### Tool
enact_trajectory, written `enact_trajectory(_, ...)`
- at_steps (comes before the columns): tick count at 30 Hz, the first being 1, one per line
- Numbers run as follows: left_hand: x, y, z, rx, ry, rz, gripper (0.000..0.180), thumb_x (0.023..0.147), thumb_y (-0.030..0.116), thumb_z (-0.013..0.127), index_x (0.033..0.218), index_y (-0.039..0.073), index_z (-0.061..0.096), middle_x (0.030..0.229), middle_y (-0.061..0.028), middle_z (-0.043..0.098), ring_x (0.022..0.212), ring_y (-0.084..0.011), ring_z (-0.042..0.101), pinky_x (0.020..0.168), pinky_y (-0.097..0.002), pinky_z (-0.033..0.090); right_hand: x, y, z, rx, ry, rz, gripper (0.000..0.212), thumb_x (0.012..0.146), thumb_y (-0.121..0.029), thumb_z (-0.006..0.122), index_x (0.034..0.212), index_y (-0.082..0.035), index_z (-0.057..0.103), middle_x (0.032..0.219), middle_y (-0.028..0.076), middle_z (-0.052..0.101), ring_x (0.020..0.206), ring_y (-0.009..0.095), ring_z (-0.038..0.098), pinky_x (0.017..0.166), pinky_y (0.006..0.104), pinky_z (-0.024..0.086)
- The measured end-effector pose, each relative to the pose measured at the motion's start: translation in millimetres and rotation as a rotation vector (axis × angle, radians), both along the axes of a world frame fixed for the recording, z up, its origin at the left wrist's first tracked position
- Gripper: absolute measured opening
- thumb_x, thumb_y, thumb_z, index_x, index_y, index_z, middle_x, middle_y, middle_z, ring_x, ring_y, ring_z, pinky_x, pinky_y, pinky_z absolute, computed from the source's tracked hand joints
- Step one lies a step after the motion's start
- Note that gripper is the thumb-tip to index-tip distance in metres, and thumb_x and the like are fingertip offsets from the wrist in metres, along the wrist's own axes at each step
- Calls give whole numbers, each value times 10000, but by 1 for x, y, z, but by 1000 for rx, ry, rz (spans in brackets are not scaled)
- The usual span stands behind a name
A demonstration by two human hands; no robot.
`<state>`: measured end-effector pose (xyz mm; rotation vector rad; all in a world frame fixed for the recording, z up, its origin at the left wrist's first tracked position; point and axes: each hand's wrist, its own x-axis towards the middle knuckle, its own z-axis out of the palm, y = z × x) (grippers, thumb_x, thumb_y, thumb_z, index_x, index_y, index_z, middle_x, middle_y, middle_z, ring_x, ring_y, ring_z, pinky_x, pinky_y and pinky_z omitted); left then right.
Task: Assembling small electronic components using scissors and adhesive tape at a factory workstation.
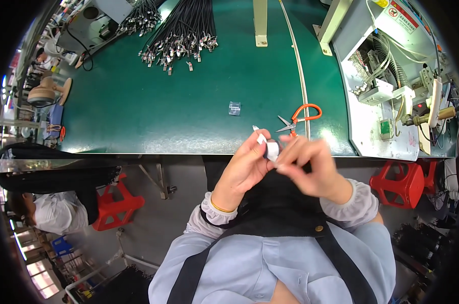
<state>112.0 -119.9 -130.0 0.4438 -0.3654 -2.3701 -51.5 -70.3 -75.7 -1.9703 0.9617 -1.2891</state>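
My left hand is closed on a small roll of white tape with a dark side, held just in front of the table's near edge. A white piece sticks up between its thumb and fingers. My right hand is close against the roll's right side. Its fingers are bent but smeared by motion, so whether they grip the tape's end cannot be made out. Orange-handled scissors lie on the green table beyond my right hand, blades apart. A small clear plastic piece lies farther left.
Black cables with metal connectors are bunched at the back left. A grey machine with hoses stands at the right. A metal post and a pale strip occupy the back. Red stools flank me; another person sits at the left.
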Motion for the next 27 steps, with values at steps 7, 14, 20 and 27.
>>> enact_trajectory(7, 6, -5, 16, -286, 56, -344, 330, 868, 190, 591, 1126, 89, 413, 950, -97, 549, 867, -201, 576, 728, -308, 491, -10, -14, 22, 501, -380, -70, 429, 730, 74, 656, 917, -83, 304, 774, 52, 558, 765, 169, 588, 892, 375, 434)
enact_trajectory(14, -5, -1, -10, -105, -66, 64, 237, 912, 184, 513, 1093, 54, 430, 974, -102, 562, 882, -205, 590, 701, -276, 500, 12, 7, 8, 93, 90, -41, 423, 730, 59, 672, 903, -77, 311, 762, 54, 548, 711, 146, 580, 810, 319, 466)
enact_trajectory(20, 5, -2, 19, -290, -154, -180, 235, 900, 194, 536, 1057, 26, 489, 962, -90, 555, 877, -187, 584, 729, -292, 499, -20, -25, 26, 627, -485, -174, 407, 731, 52, 670, 927, -79, 338, 772, 53, 559, 718, 110, 576, 663, 233, 470)
enact_trajectory(27, 6, -11, 34, -907, -573, -203, 340, 817, 88, 643, 1107, -8, 493, 949, -60, 542, 855, -146, 567, 733, -272, 485, -25, -30, 29, 657, -473, -152, 406, 739, 42, 662, 954, -82, 340, 787, 58, 571, 724, 97, 569, 651, 198, 448)
